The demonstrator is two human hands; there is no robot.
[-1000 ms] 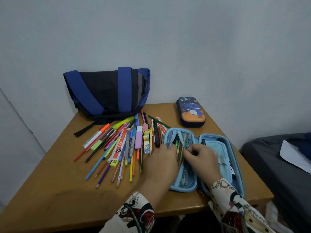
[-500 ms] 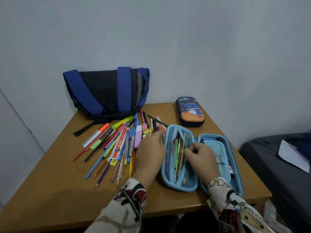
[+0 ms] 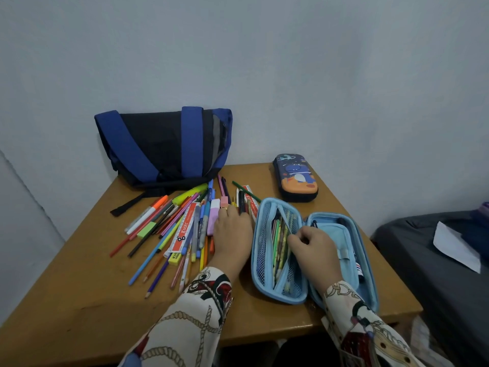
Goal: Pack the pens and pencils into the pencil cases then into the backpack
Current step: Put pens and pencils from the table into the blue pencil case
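Left hand (image 3: 232, 231) now reaches further into the pen pile (image 3: 180, 223), fingers flat on it, right hand (image 3: 313, 246) still pinches the mesh pocket of the open blue pencil case (image 3: 280, 250), pencils inside, closed dinosaur case (image 3: 295, 177) beyond, backpack (image 3: 164, 147) farthest.

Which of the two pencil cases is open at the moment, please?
The light blue pencil case is open, spread flat with pencils in its mesh pocket. The dark dinosaur pencil case behind it lies shut.

A wooden bench (image 3: 79, 300) was seen carrying a blue-and-black backpack (image 3: 164, 147) at the back, a spread of pens and pencils (image 3: 180, 229), an open light-blue pencil case (image 3: 280, 295) and a closed dark pencil case (image 3: 295, 178).
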